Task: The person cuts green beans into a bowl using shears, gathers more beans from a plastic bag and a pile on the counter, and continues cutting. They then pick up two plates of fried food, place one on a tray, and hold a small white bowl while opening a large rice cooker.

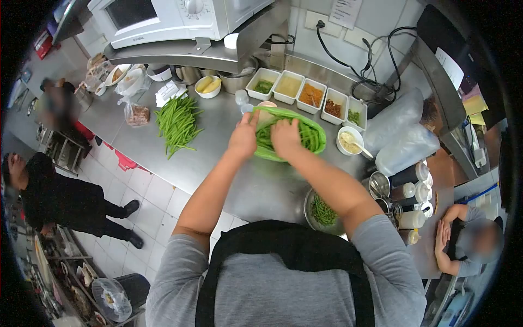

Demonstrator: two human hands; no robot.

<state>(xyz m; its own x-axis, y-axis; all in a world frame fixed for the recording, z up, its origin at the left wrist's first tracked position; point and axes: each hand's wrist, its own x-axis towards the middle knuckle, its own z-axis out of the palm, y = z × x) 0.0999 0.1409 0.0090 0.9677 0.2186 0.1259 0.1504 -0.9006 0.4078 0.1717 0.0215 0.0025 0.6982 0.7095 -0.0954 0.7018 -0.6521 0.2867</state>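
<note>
A green plastic bag (321, 132) lies open on the steel counter, with green beans (309, 139) inside it. My left hand (243, 134) is at the bag's left edge, its fingers closed on the plastic. Inside the bag's mouth, my right hand (285, 137) has its fingers bent down among the beans, and the fingertips are hidden. A loose pile of long green beans (177, 124) rests on the counter to the left. Near my body, a metal bowl (308, 213) holds cut green beans (322, 211), partly covered by my right arm.
White containers (311, 97) of chopped food line the back, below a microwave (158, 22). A white bowl with a spoon (350, 141), clear bags (406, 150) and bottles (412, 219) stand right. One person (65, 191) stands left; another (469, 242) is at the right.
</note>
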